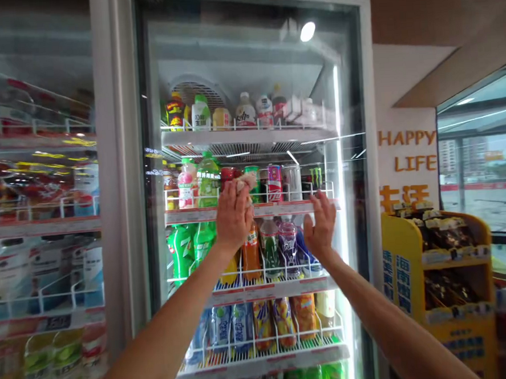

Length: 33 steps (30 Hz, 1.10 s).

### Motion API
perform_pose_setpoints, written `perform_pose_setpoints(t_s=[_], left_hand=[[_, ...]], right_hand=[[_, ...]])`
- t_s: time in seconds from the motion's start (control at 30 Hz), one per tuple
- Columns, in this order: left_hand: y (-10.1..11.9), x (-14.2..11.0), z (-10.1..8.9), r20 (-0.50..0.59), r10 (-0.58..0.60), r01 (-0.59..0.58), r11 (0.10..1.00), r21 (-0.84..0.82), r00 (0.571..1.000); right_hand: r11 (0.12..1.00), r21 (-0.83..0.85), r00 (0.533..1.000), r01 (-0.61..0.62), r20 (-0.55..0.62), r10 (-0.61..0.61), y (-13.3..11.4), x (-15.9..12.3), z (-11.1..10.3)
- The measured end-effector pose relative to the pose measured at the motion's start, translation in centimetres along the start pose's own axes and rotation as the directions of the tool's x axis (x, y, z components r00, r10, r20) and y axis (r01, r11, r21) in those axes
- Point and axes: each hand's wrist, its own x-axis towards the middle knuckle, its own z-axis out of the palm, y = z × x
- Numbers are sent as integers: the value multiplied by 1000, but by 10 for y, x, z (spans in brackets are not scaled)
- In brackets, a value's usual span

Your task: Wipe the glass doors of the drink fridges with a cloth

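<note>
A glass cooler door (pixel 243 30) stands in front of me, with shelves of drinks behind it. My left hand (pixel 232 216) is raised to the glass at the height of the second shelf, its fingers closed over a crumpled pale cloth (pixel 247 182). Part of the cloth sticks out past the fingertips; the rest is hidden under the hand. Farther right, my right hand (pixel 321 226) is held up with fingers apart and nothing in it. Whether it touches the glass I cannot tell. Behind the hands are cans, such as a pink one (pixel 274 183), and an orange bottle (pixel 251 249).
To the left is another drinks cooler (pixel 41 225), beyond a grey frame post (pixel 120 163). A yellow display stand (pixel 401 272) with packaged goods is at the right, below wall letters (pixel 407 138). A window (pixel 482 158) lies at the far right.
</note>
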Motion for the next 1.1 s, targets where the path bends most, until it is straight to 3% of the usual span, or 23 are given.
perform_pose_setpoints(t_s=[0.07,0.1,0.17,0.27,0.37,0.47,0.53,0.67,0.73,0.8,0.87,0.93,1.0,1.07,1.1], left_hand=[[17,-2,8,17,65,-64,995,-83,998],[20,-6,9,4,70,-69,990,-124,998],[14,-19,2,-5,63,-63,983,-174,998],[-12,-52,-20,79,43,-34,992,-118,996],[-32,-83,-39,38,-116,116,993,13,993],[-37,-98,-45,5,-181,179,979,96,984],[-37,-100,-45,46,-153,146,981,130,987],[-37,-98,-43,71,-171,158,975,157,983],[-36,-97,-43,68,-181,169,973,155,981],[-36,-97,-43,68,-179,167,974,154,981],[-35,-98,-43,67,-177,165,974,154,982],[-35,-99,-44,68,-171,159,975,156,983],[-36,-99,-45,73,-166,153,976,158,983],[-37,-99,-45,74,-159,146,977,158,984],[-37,-99,-46,72,-155,142,978,156,985]], right_hand=[[970,214,987,113,84,-134,-39,10,16],[963,236,979,133,123,-165,-57,14,26],[968,242,974,68,193,-117,-88,21,44],[978,174,970,-114,234,71,-119,29,65],[991,111,981,-80,183,59,-132,34,79],[998,-24,981,63,183,-57,-113,34,74],[990,-120,983,72,176,-50,-73,29,50],[957,-251,989,-145,-2,149,40,5,-28],[905,-276,945,-323,-147,292,74,-13,-53],[897,-276,937,-344,-159,311,72,-35,-51],[926,-266,963,-268,-86,254,39,-55,-28],[965,-230,990,-124,42,138,0,-68,0],[980,-192,986,57,168,-24,-22,-71,13],[968,-203,974,148,202,-106,-14,-65,5],[963,-235,981,134,168,-95,1,-60,-5]])
